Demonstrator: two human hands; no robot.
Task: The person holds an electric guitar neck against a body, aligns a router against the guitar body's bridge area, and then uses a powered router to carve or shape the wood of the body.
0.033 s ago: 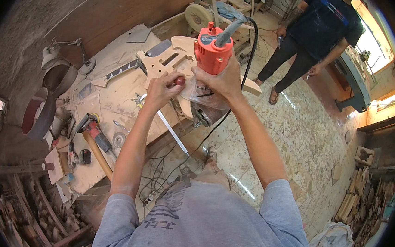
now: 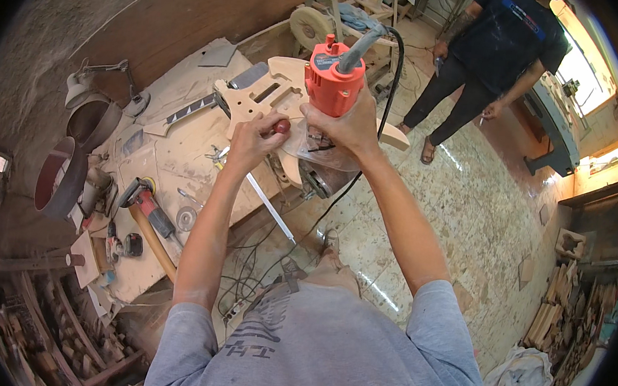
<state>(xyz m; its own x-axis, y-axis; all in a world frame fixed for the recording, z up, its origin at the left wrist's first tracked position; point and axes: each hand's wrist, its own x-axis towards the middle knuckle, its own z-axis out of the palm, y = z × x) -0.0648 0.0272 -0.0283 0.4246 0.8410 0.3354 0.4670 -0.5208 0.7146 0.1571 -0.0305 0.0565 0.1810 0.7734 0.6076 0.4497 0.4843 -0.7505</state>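
My right hand (image 2: pixel 346 131) is wrapped round the lower part of an orange-red trim router (image 2: pixel 328 86). The fingers of my left hand (image 2: pixel 255 138) close on a dark red round knob (image 2: pixel 281 126) beside the tool. The router's clear plastic base (image 2: pixel 314 150) lies over a pale wooden electric guitar body (image 2: pixel 258 98) with routed cavities. Router and hands cover much of the body's middle, and the bit is hidden. A metal clamp (image 2: pixel 317 184) shows at the near edge under the base. A caliper (image 2: pixel 268 204) sticks out over the bench edge near my left wrist.
The workbench (image 2: pixel 175 146) carries a red-and-grey angle grinder (image 2: pixel 152 206), a cordless drill (image 2: pixel 122 242) and a desk lamp (image 2: pixel 85 88). A black power cord (image 2: pixel 398 69) loops past my right hand. Another person (image 2: pixel 513 42) stands on the far right. Cables (image 2: pixel 244 279) lie near my feet.
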